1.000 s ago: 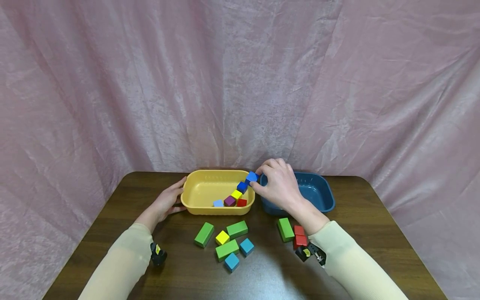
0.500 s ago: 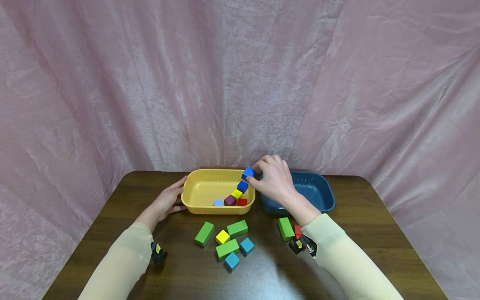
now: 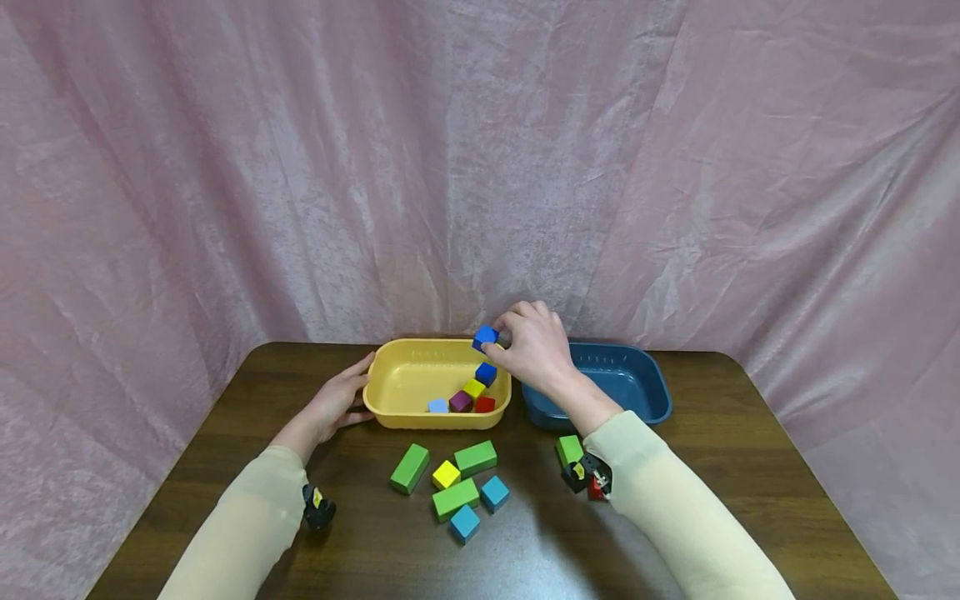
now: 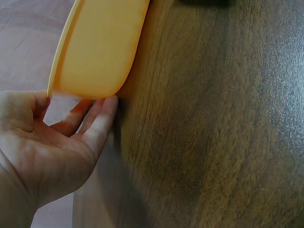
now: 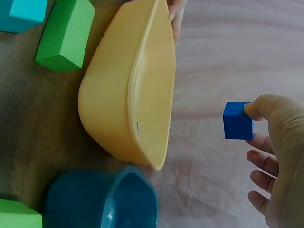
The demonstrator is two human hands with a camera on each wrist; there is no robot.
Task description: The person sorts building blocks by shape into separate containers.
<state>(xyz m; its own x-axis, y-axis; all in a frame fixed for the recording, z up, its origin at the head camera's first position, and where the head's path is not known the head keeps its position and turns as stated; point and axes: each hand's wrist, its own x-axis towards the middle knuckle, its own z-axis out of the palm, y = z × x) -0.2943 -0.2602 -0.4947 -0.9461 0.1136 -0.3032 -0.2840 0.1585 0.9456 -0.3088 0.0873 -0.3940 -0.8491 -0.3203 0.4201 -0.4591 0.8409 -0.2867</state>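
Observation:
My right hand [image 3: 534, 346] pinches a blue cube [image 3: 485, 338] between thumb and fingers, above the right end of a yellow tub [image 3: 405, 421]. The right wrist view shows that blue cube [image 5: 238, 120] at the fingertips, apart from the tub. At the tub's left end, my left hand [image 3: 333, 406] holds its outer wall, with one digit at the rim and others near the base in the left wrist view. Inside the tub lie a dark blue cube [image 3: 486, 374], a yellow cube [image 3: 474, 389], a purple cube [image 3: 461, 402], a red cube [image 3: 485, 405] and a light blue cube [image 3: 438, 406].
A dark blue tub [image 3: 630, 387] stands right of the yellow one, under my right forearm. In front lie several green blocks [image 3: 454, 499], a yellow cube [image 3: 446, 475] and two light blue cubes [image 3: 465, 524]. Red blocks [image 3: 597, 490] are partly hidden by the right wrist camera.
My right hand has moved left and slightly away from me, carrying the blue cube over the yellow tub's far right corner. The left hand stays at the tub's left end.

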